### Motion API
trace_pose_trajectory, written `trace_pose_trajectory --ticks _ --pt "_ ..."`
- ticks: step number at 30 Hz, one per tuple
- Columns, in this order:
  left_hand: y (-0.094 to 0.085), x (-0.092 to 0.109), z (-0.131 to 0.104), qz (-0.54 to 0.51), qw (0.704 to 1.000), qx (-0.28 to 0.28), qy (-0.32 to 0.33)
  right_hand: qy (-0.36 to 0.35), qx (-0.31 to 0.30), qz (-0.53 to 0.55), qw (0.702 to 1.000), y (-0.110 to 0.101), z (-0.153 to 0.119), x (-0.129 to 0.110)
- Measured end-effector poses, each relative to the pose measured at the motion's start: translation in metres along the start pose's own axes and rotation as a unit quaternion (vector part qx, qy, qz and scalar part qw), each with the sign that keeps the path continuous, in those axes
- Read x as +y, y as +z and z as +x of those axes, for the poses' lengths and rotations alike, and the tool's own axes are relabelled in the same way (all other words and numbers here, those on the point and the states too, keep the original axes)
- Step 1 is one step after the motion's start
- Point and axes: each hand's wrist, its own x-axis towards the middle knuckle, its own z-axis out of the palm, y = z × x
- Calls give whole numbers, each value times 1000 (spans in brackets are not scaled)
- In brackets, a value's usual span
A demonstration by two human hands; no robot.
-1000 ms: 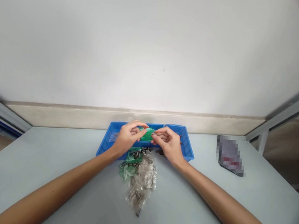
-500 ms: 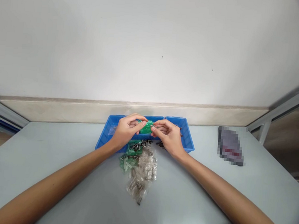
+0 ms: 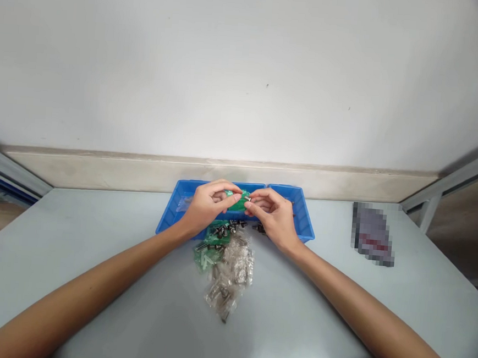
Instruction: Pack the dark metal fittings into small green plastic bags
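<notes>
— How's your grip?
— Your left hand [image 3: 210, 203] has its fingers pinched on the green bag [image 3: 237, 202]; your right hand [image 3: 276, 216] pinches a small metal piece [image 3: 248, 198].
— Where's the bag?
— Over the wider blue bin [image 3: 172, 209], beyond the clear bags [image 3: 238, 263] on the table [image 3: 139, 292].

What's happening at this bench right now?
A person's left hand and right hand hold a small green bag between them, in front of two blue bins. The right fingertips pinch something small and shiny at its edge. Clear bags and loose metal parts lie on the table.
</notes>
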Motion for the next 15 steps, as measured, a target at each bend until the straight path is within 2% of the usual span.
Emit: trace_pose_trajectory --ticks 4,15 --pt "0 -2 0 4 1000 -20 11 -5 -5 -14 1000 0 0 1" --pt "0 1 1 41 999 -21 19 -27 -8 -58 998 0 1 3"
